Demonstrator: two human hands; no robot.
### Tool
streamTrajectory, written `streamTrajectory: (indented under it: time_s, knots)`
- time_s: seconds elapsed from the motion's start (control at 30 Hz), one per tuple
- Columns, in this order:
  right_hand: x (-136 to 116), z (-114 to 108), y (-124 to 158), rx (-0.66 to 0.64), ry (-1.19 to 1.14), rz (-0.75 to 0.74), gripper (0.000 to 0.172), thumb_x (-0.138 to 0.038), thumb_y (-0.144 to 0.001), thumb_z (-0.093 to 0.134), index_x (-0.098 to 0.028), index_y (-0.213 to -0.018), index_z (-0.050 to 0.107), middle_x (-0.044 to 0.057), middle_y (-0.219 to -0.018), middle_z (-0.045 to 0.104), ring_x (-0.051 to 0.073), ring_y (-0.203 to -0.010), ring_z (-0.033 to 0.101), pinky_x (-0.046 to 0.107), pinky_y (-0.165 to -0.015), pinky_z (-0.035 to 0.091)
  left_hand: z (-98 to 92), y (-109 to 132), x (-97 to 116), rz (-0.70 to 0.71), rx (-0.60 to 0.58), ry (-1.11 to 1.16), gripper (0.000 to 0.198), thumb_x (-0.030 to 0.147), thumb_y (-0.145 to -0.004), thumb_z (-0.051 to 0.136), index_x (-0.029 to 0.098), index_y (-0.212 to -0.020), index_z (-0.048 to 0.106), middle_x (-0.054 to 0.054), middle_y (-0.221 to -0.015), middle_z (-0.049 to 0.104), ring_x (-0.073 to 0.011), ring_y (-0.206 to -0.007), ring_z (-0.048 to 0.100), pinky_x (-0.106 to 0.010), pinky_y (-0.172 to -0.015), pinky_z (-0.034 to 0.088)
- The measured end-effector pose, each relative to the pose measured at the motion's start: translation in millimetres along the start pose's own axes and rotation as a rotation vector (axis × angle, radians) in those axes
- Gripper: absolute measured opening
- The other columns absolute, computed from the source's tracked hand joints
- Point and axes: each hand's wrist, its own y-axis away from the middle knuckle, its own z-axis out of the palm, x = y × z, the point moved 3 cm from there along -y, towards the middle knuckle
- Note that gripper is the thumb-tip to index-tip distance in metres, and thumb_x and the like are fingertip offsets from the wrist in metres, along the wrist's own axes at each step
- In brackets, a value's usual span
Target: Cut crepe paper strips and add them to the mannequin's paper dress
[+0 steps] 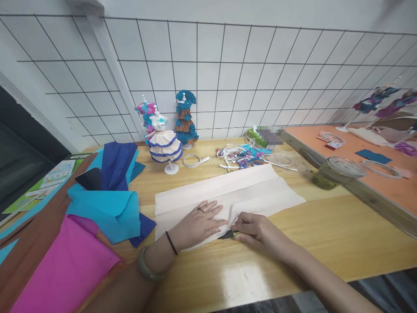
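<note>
A long sheet of white crepe paper (241,189) lies across the wooden table (325,234). My left hand (198,224) rests flat on its near left part, fingers stretched out, pressing it down. My right hand (256,228) is closed round a small dark tool (227,235), probably scissors, whose tip meets the paper's near edge just beside my left fingertips. Most of the tool is hidden inside the hand.
Blue, dark blue and pink paper sheets (107,204) pile at the left. Small mannequins in paper dresses (163,141) stand at the back with a tape roll (192,161) and paper scraps (241,156). A lidded cup (335,171) sits by an orange board (374,174) at the right.
</note>
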Motion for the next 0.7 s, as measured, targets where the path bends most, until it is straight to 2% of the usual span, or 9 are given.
streamTrajectory:
  time_s: [0.7]
  knots:
    - [-7.1, 5.3, -4.8, -0.009, 0.039, 0.003, 0.031, -0.035, -0.092, 0.041, -0.019, -0.103, 0.065, 0.007, -0.087, 0.057, 0.016, -0.079, 0.054, 0.026, -0.071, 0.040, -2.0, -0.9, 1.1, -0.012, -0.016, 0.007, 0.038, 0.038, -0.094, 0.030, 0.030, -0.125, 0.051, -0.005, -0.143, 0.035, -0.0217, -0.134, 0.024, -0.041, -0.109, 0.020]
